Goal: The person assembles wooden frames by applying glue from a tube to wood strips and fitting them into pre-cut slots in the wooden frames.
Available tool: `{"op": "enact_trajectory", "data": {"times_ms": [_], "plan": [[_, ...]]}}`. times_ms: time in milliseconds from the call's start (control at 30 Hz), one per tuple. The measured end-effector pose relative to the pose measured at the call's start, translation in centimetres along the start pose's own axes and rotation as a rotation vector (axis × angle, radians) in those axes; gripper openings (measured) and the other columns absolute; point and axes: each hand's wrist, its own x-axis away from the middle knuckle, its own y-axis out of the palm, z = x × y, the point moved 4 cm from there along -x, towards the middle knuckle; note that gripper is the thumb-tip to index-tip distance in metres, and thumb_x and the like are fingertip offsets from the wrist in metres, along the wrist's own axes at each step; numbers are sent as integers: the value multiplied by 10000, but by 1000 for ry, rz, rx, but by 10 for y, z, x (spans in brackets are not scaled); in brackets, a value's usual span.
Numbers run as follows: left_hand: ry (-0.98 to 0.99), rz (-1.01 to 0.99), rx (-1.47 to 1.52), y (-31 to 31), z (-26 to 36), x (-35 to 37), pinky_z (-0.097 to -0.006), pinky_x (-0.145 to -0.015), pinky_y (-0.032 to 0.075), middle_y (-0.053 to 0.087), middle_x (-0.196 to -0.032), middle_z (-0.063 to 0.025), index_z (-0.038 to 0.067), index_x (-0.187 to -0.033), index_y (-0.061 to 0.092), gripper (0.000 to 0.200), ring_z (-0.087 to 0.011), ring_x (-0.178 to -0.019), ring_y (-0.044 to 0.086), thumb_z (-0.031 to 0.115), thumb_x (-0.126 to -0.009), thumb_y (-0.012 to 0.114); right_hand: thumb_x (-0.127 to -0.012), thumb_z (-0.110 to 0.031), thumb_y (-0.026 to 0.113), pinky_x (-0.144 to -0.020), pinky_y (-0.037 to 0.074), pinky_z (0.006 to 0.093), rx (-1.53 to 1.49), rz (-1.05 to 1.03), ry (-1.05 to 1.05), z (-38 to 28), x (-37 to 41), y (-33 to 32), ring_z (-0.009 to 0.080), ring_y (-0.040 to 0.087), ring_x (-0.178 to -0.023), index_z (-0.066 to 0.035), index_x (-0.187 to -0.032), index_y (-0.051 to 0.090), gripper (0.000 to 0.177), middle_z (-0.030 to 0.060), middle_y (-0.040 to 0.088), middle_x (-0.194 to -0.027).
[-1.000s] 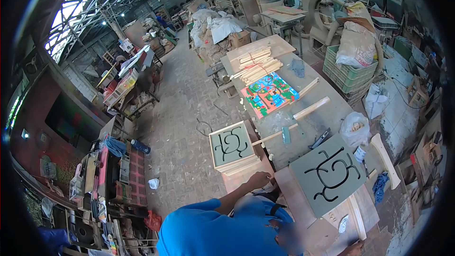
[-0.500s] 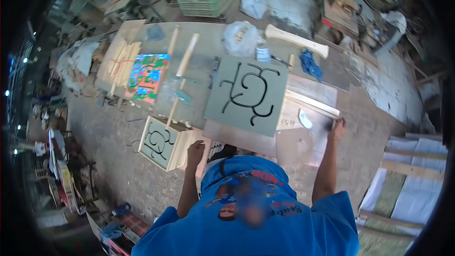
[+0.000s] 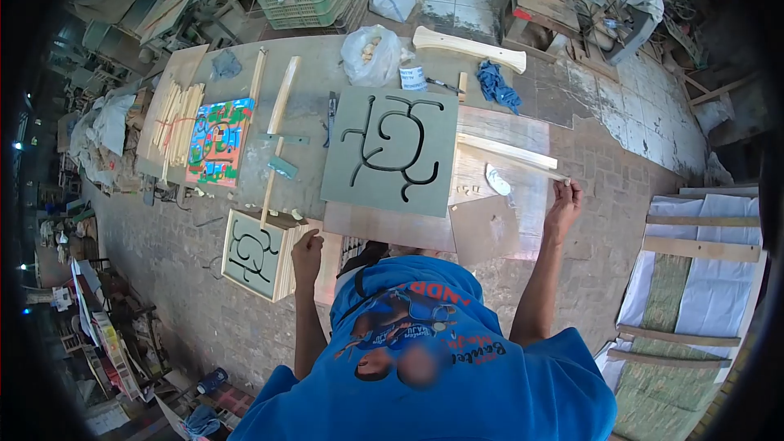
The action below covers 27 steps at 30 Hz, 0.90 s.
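My right hand (image 3: 563,204) is stretched out at arm's length, its fingers closed on the near end of a pale wooden slat (image 3: 510,157). My left hand (image 3: 307,247) lies curled on the edge of a stack of framed panels (image 3: 255,255). I cannot tell whether it grips the stack or only rests there.

The workbench (image 3: 314,110) spreads ahead of both hands. The biggest thing on it is a grey-green board (image 3: 390,151) cut with black curving slots. It lies flat between my hands and just beyond them, and the slat runs from my right hand to the board's right edge.

Beyond my left hand and further to its left lies a brightly painted panel (image 3: 216,140). A long wooden stick (image 3: 274,126) runs away from the stack, between that panel and the board. A square of plain plywood (image 3: 488,230) sits just to the left of my right hand, near the bench edge.

Well beyond the board I see a clear plastic bag (image 3: 371,53), and ahead of my right hand a crumpled blue rag (image 3: 498,86). A few small wooden pegs (image 3: 467,189) lie scattered a little to the left of my right fingertips.
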Motion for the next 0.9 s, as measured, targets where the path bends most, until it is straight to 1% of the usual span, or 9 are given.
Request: {"op": "enact_trajectory", "data": {"times_ms": [133,200,233,367,433,500,667,767,900], "plan": [[150,-17,-5,-2,76,-12,-277,-653,472,638,-751,-97,-30,-1056,664,234,-125,-710,592,86,-871,582,-940,-35,561,-880,506,330,57,-61,-164,-85,19,40,183,625,-927,-3,-1092,568,155,102,615,-1064],[250,-5,107,2,119,-16,-279,-687,484,648,-790,-89,-29,-1067,655,225,-133,-737,601,65,-874,585,-948,-31,544,-889,530,340,3,-120,-310,-128,31,61,200,637,-964,8,-1113,566,171,123,628,-1053],[335,-46,152,7,120,-26,-269,-730,488,664,-910,-98,-28,-1107,636,232,-139,-813,618,42,-896,569,-949,-44,551,-914,533,360,-26,-153,-331,-142,36,68,219,626,-1015,7,-1125,562,183,141,618,-1095],[441,-126,351,16,212,-23,-275,-785,505,649,-1050,-103,-49,-1195,580,279,-150,-908,621,40,-937,525,-946,-55,562,-915,535,364,-199,-249,-330,-168,60,101,219,619,-1041,-4,-1130,561,191,150,615,-1113],[427,-161,579,16,244,-20,-291,-814,522,630,-1150,-121,-35,-1246,542,312,-182,-950,637,48,-946,524,-935,-71,586,-902,522,369,-281,-257,-237,-165,72,113,228,620,-1031,-37,-1115,563,185,151,625,-1105],[418,-186,647,12,266,-16,-295,-819,526,629,-1152,-127,-34,-1240,541,305,-189,-958,639,46,-946,525,-932,-68,588,-897,522,363,-322,-282,-202,-159,87,128,223,619,-1028,-43,-1116,562,187,144,626,-1100],[392,-211,761,8,253,-19,-291,-826,541,626,-1145,-161,-41,-1175,561,246,-200,-989,640,25,-941,519,-920,-76,609,-866,539,355,-410,-326,-56,-143,120,155,220,625,-1008,-57,-1102,559,189,131,639,-1072],[431,-202,947,-2,233,-28,-303,-836,572,619,-1134,-212,-65,-1133,553,218,-232,-1012,642,8,-932,512,-920,-90,614,-870,548,357,-386,-323,-27,-135,132,166,218,626,-1011,-53,-1105,558,197,129,643,-1069],[379,-244,1058,-16,224,-31,-334,-845,554,642,-1108,-203,-60,-1134,573,227,-242,-983,648,7,-921,531,-924,-79,603,-885,549,360,-367,-346,17,-126,147,183,220,623,-1024,-40,-1120,556,206,135,640,-1079]]}}
